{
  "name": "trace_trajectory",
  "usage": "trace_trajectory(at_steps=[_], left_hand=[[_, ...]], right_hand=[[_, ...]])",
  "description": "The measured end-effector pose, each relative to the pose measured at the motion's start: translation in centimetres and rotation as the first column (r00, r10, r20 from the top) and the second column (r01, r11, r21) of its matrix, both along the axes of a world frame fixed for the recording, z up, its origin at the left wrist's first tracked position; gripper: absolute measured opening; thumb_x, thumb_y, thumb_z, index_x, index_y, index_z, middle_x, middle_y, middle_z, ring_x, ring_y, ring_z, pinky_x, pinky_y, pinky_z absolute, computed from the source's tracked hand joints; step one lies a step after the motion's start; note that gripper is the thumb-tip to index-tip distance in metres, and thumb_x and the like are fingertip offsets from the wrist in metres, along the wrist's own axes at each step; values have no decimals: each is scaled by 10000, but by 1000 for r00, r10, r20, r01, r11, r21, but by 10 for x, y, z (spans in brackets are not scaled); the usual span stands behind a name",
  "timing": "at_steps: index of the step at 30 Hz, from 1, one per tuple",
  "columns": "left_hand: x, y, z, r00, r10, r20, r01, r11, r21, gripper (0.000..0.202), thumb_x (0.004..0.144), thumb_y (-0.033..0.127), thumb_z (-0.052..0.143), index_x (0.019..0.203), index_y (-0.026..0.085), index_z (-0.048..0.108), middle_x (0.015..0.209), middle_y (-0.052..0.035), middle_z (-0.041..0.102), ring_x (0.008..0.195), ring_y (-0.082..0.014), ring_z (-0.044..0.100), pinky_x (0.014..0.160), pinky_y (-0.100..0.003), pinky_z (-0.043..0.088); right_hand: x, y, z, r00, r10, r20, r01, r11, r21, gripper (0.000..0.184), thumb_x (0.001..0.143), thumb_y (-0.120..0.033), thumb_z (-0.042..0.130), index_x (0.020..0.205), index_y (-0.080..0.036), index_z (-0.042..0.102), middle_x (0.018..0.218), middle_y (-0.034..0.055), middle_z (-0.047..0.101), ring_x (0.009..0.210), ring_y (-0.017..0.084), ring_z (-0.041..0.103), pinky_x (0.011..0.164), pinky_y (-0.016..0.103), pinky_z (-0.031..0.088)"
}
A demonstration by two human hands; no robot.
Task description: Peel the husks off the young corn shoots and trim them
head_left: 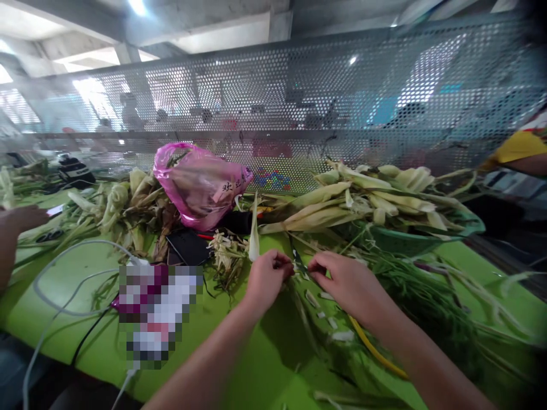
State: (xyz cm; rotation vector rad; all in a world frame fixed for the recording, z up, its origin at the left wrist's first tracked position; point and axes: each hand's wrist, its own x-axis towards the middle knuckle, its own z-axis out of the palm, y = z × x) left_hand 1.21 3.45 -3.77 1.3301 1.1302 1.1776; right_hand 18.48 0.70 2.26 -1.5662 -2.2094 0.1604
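Observation:
My left hand [265,279] and my right hand [347,285] meet over the green table [256,364], a little right of centre. Both are closed in a pinch on a thin green plant stalk [299,266] that runs between them. Small pale cut pieces [327,296] lie on the table just below my hands. A yellow strip [376,353] passes under my right forearm.
A pink plastic bag [200,185] lies behind, among heaps of husks and leaves [128,210]. A green basin [410,239] piled with pale husks stands at right. White cables [64,273] and a black wallet [188,246] lie at left. Another person's hand [21,219] rests far left. Perforated metal screen [299,97] behind.

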Motion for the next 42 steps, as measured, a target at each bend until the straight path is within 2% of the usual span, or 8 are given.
trace_trajectory(at_steps=[5, 11, 14, 19, 25, 29, 37, 42], left_hand=[[4, -3, -5, 997, -52, -55, 57, 994, 90, 123, 720, 248, 695, 776, 150, 647, 700, -48, 659, 625, -151, 572, 597, -252, 420], [5, -10, 5, 972, -191, -137, 204, 975, 89, 142, 742, 253, 646, 826, 164, 719, 736, -34, 676, 653, -147, 538, 645, -256, 397], [7, -13, 9, 970, -242, -34, 243, 970, 16, 179, 736, 325, 669, 791, 157, 694, 691, -16, 637, 620, -127, 495, 626, -250, 369], [9, -13, 17, 955, -156, 252, 202, 965, -169, 414, 612, 522, 770, 658, 145, 606, 603, -2, 577, 550, -93, 451, 572, -235, 337], [4, -13, 27, 949, -111, 294, 183, 956, -229, 433, 558, 513, 809, 662, 137, 620, 624, -12, 610, 544, -82, 475, 560, -224, 359], [2, -14, 27, 939, -80, 333, 181, 942, -284, 408, 554, 478, 813, 699, 146, 625, 666, -14, 633, 550, -75, 493, 540, -206, 353], [3, -13, 26, 924, -53, 379, 163, 951, -263, 340, 528, 358, 835, 681, 134, 632, 621, -3, 615, 514, -57, 470, 511, -191, 330], [3, -13, 26, 918, -60, 392, 177, 947, -270, 323, 531, 336, 826, 686, 129, 633, 605, 8, 596, 486, -45, 445, 492, -187, 307]], right_hand=[[-7, -5, 4, 994, 107, 6, -107, 990, 97, 124, 869, -209, 525, 838, -237, 642, 873, 25, 665, 749, 178, 627, 650, 273, 434], [-8, -2, 0, 994, 107, -36, -98, 978, 182, 118, 879, -206, 539, 846, -224, 651, 917, 40, 657, 797, 183, 632, 699, 285, 460], [-8, -1, -1, 991, 110, -82, -92, 976, 198, 123, 882, -210, 539, 851, -227, 657, 942, 50, 655, 833, 193, 638, 738, 302, 479], [-4, -2, 4, 957, 116, -267, -37, 958, 285, 210, 892, -235, 531, 1060, -241, 658, 1141, 86, 613, 930, 211, 629, 774, 322, 508], [-1, -3, 5, 980, 85, -179, -53, 983, 176, 76, 832, -290, 634, 862, -235, 677, 941, 40, 632, 639, 143, 582, 588, 275, 464], [-4, -3, 4, 993, 52, -104, -36, 989, 144, 92, 847, -266, 596, 804, -238, 673, 895, 37, 645, 679, 158, 598, 563, 262, 428], [-2, 1, 2, 973, 40, -226, -40, 999, 5, 64, 804, -265, 623, 852, -226, 641, 787, 0, 656, 537, 124, 529, 526, 249, 413], [-4, 0, 3, 980, 64, -186, -65, 998, 1, 82, 800, -239, 605, 750, -226, 668, 762, 6, 659, 644, 152, 577, 569, 251, 408]])
